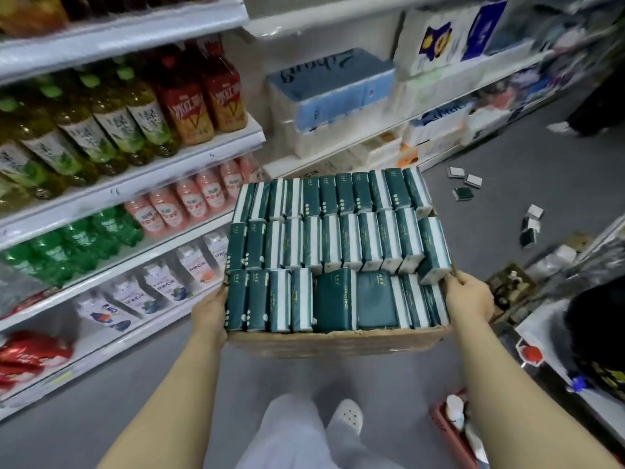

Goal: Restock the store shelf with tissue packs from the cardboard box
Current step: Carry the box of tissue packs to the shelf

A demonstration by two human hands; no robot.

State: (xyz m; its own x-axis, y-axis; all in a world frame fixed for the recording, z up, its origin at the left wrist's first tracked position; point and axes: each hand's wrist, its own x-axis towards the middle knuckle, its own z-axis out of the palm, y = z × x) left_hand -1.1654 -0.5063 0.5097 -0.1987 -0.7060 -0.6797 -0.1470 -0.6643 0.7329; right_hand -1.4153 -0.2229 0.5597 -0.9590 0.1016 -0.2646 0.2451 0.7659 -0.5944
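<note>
A shallow cardboard box (334, 343) is held up in front of me, packed with several rows of dark green and white tissue packs (333, 243). My left hand (210, 313) grips the box's left side and my right hand (468, 296) grips its right rim, thumb over the edge. Two packs near the front lie flat; the others stand on edge. Ahead stands a white shelf (436, 79) with blue and white tissue bundles (333, 93).
Drink bottles fill the shelves on the left (111, 120). Several loose tissue packs (465, 184) lie on the grey floor to the right. A red basket (455, 431) sits at the lower right, beside a low counter. Another person's feet (559, 127) show far right.
</note>
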